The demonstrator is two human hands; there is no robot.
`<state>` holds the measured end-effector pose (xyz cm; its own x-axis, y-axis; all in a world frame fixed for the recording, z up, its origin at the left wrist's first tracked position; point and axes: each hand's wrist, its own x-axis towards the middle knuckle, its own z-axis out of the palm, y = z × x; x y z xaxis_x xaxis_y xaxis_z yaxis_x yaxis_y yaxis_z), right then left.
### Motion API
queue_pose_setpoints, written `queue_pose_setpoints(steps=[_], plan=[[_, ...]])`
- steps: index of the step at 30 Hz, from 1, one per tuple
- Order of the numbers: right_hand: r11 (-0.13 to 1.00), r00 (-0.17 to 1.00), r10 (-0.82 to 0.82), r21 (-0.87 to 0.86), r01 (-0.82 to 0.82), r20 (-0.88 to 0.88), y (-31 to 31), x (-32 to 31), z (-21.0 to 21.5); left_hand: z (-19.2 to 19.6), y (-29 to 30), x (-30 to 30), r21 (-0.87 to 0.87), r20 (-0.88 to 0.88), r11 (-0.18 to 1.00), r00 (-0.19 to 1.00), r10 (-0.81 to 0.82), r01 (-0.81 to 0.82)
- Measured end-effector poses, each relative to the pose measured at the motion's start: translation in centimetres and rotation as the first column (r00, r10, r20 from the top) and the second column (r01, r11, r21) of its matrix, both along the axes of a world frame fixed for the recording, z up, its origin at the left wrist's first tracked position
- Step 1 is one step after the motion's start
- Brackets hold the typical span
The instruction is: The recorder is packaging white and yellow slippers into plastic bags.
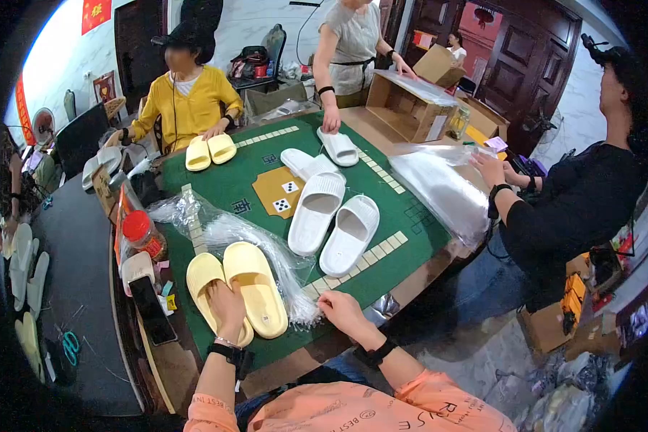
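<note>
Side by side at the near left of the green table lie two pale yellow slippers, a left slipper (203, 275) and a right slipper (255, 288). My left hand (227, 309) grips the left one, its fingertips reaching under the strap. A bundle of thin white plastic strands (281, 277) spills from a clear plastic bag beside the slippers. At the loose end of this bundle is my right hand (343, 315), fingers pinched together; what they hold is too small to make out. Two white slippers (349, 237) rest beyond it, with another white pair further back.
Across the table, a person in yellow (187, 104) touches yellow slippers (210, 151); a standing person (349, 47) handles a white slipper (338, 147). At right, someone in black holds clear plastic sheeting (439, 187). A red-lidded jar (144, 234) and phone (153, 309) stand left.
</note>
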<state>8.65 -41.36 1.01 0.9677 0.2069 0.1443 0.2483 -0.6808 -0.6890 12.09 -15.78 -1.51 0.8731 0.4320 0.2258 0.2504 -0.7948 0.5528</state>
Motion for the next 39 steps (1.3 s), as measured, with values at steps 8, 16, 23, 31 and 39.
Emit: queue_pose_setpoints(steps=[8, 16, 23, 31, 39], plan=[[0.997, 0.998, -0.067, 0.037, 0.066, 0.012, -0.4, 1.1, -0.8, 0.6, 0.6, -1.4, 0.111, -0.134, 0.984, 0.983, -0.125, 0.14], [0.994, 0.999, -0.035, 0.103, 0.035, -0.002, -1.3, 2.3, -0.1, 6.3, -3.7, -4.0, 0.0, -0.014, 0.957, 0.957, -0.291, 0.291], [0.998, 0.999, 0.015, 0.053, -0.018, 0.045, -1.0, 0.3, -0.7, 4.7, -9.3, -4.5, 0.132, 0.008, 0.58, 0.584, -0.812, 0.804], [0.959, 0.979, -0.17, 0.249, 0.137, 0.114, -0.2, -0.9, 3.5, 6.5, -10.7, -2.9, 0.005, 0.212, 0.538, 0.525, -0.824, 0.843], [0.905, 0.978, -0.09, 0.426, 0.001, 0.191, 1.3, 1.5, 4.2, 6.6, -10.3, -2.0, -0.184, 0.46, 0.725, 0.71, -0.533, 0.664]])
